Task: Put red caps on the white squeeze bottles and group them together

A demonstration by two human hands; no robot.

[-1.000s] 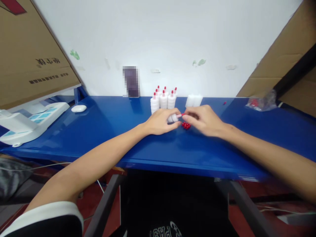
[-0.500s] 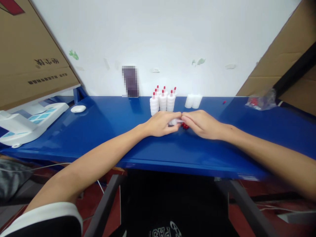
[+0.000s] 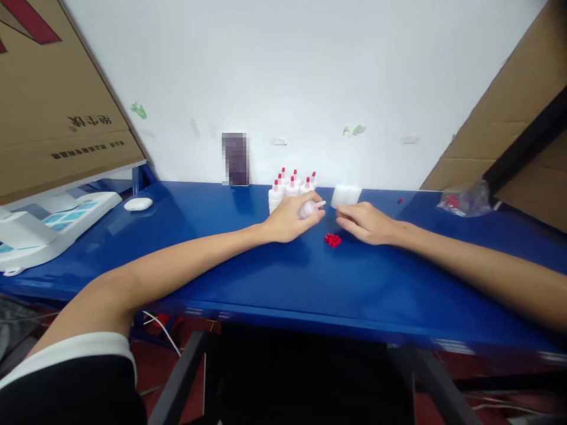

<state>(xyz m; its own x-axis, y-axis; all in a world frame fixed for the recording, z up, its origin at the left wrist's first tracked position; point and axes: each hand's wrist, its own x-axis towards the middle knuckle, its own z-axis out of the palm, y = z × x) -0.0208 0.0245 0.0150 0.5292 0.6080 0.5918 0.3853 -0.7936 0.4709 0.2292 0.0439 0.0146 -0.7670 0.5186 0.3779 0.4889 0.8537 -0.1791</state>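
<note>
My left hand point(image 3: 287, 221) is wrapped round a white squeeze bottle point(image 3: 308, 209), tilted so its bare pale nozzle points right. My right hand point(image 3: 368, 224) is just right of that nozzle, apart from it, with fingers pinched together; what they hold, if anything, is hidden. Below and between the hands lies a small pile of red caps point(image 3: 332, 240) on the blue table point(image 3: 283, 277). Behind my left hand stand several white squeeze bottles point(image 3: 275, 195) with red-tipped nozzles. White containers point(image 3: 346, 194) without visible nozzles stand behind my right hand.
A single red cap point(image 3: 400, 200) and a clear plastic bag point(image 3: 466, 200) with red pieces lie at the right. A phone-like dark object point(image 3: 236, 159), pixelated, leans on the wall. At the left are a white oval case point(image 3: 138, 204), a white device point(image 3: 62, 227) and a cardboard box point(image 3: 66, 112).
My hands have moved apart; the right one has left the bottle's nozzle and shifted right. The bottle's nozzle now tilts slightly up, and the red cap pile is uncovered. The camera view has tilted slightly.
</note>
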